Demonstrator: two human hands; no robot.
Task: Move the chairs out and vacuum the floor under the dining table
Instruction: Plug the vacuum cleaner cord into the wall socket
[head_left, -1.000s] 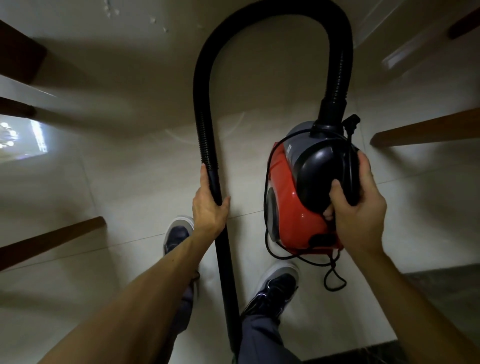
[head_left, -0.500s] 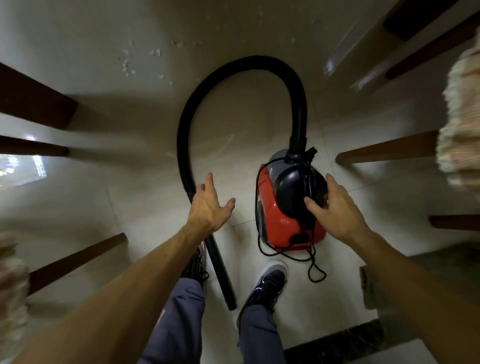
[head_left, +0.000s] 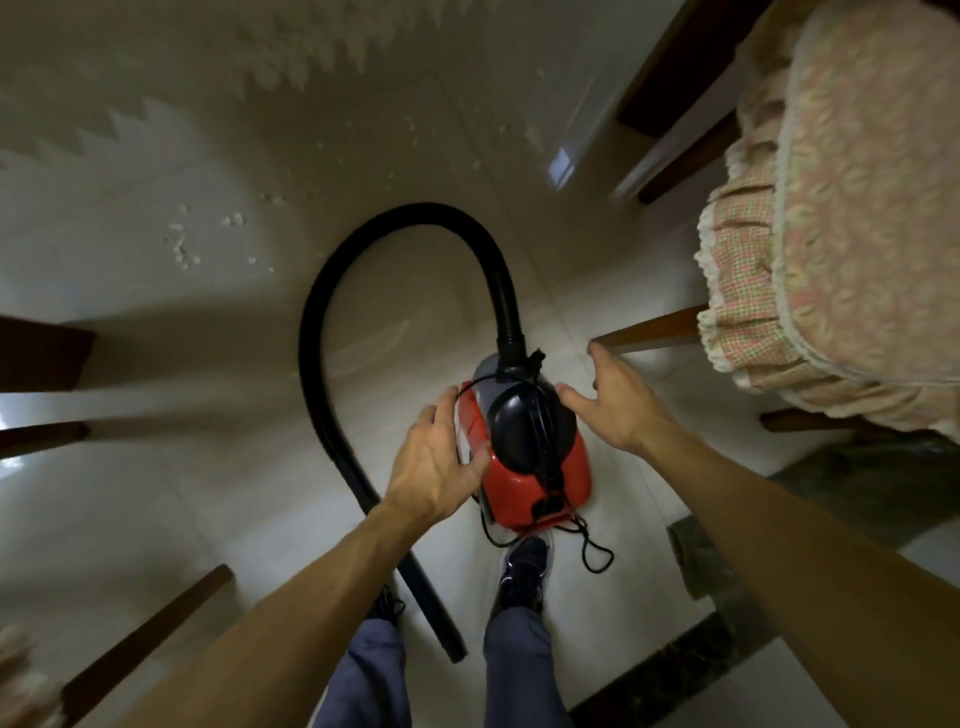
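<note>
Where the person stands: shoes (head_left: 522, 571) on pale tile, the hose (head_left: 322, 322) ending between the legs.
Left hand (head_left: 441, 467): fingers loosely spread at the vacuum's left flank; contact unclear.
Right hand (head_left: 618, 405): fingers splayed over its right side, empty.
Canister vacuum cleaner (head_left: 530, 467): red and black, on the floor just ahead of the feet; power cord (head_left: 597, 556) wound round it.
Crumbs (head_left: 182, 244): scattered beyond the hose loop.
Chairs: bare legs (head_left: 145, 639) left, cushioned chair (head_left: 841, 234) right.
Progress: chairs seem pulled aside; vacuuming judged not begun.
Writing: none legible.

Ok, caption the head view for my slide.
Open left hand and right hand flank the red vacuum; its hose loops near crumbs.
</note>
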